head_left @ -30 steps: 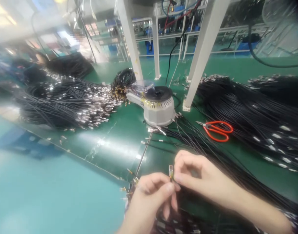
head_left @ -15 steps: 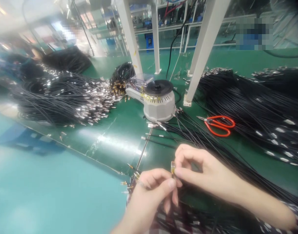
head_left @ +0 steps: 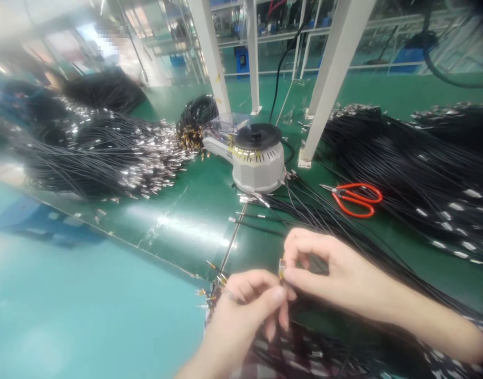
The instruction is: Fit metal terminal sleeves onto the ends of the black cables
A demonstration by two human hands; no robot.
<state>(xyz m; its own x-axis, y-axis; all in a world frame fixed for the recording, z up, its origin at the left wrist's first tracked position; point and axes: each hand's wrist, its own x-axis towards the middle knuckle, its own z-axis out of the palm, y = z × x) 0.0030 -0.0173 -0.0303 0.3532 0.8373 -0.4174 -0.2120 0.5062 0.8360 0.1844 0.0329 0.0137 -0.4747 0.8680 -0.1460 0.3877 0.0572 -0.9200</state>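
Observation:
A small metal-ended cable connector (head_left: 282,265) with a yellow band, likely tape, stands upright between my hands. My left hand (head_left: 251,305) is closed just below it, thumb against the fingers, on the black cable's end; the cable itself is mostly hidden. The thumb and index finger of my right hand (head_left: 318,263) pinch the connector's right side at the yellow band. Just beyond the hands sits a round white tape dispenser (head_left: 257,171) with a black disc on top and short yellow strips along its rim. More connector ends (head_left: 210,297) poke out left of my left hand.
Red-handled scissors (head_left: 357,200) lie open-bladed on the green table (head_left: 181,210), right of the dispenser. Bundles of black cables (head_left: 102,152) lie at the left, with another large pile (head_left: 399,163) at the right. White posts (head_left: 336,79) rise from the tabletop. Loose cables run beneath my right arm.
The view has shifted slightly. Both hands stay at the connector with almost the same grip; the right fingertips have moved very little.

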